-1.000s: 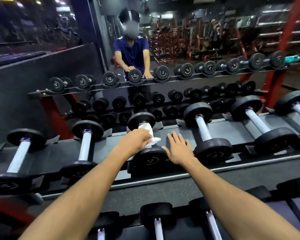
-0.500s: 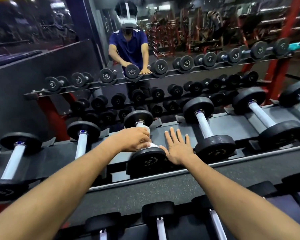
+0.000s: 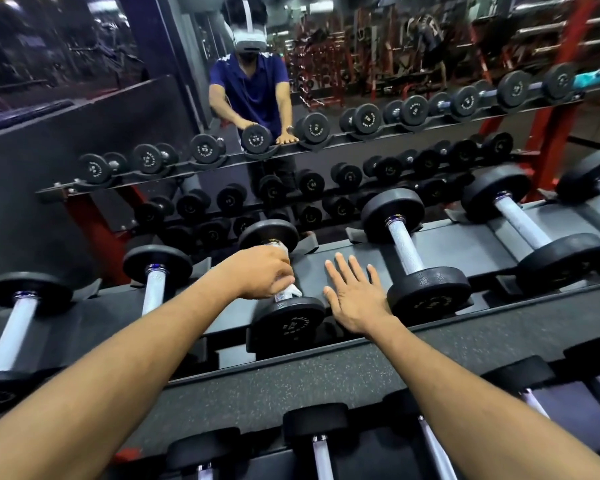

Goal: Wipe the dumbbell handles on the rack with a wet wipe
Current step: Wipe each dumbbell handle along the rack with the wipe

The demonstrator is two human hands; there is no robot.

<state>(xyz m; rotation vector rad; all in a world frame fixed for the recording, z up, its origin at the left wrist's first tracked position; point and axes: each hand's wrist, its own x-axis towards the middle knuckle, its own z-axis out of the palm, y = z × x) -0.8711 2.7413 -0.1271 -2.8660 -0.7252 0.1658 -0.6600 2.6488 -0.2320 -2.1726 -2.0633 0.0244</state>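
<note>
A row of black dumbbells with silver handles lies on the grey rack. My left hand grips the handle of the middle dumbbell with a white wet wipe wrapped round it; the wipe shows above and below my fist and hides most of the handle. My right hand lies flat with fingers spread on the rack shelf, just right of that dumbbell's near head. Other dumbbells sit to either side with bare handles.
A lower tier of dumbbells runs along the bottom edge. A mirror behind the rack shows a person in a blue shirt and the reflected racks. A red rack upright stands at the right.
My left hand has closed more fully round the handle with the wipe. My right hand stays flat on the shelf. The view has tilted slightly.
</note>
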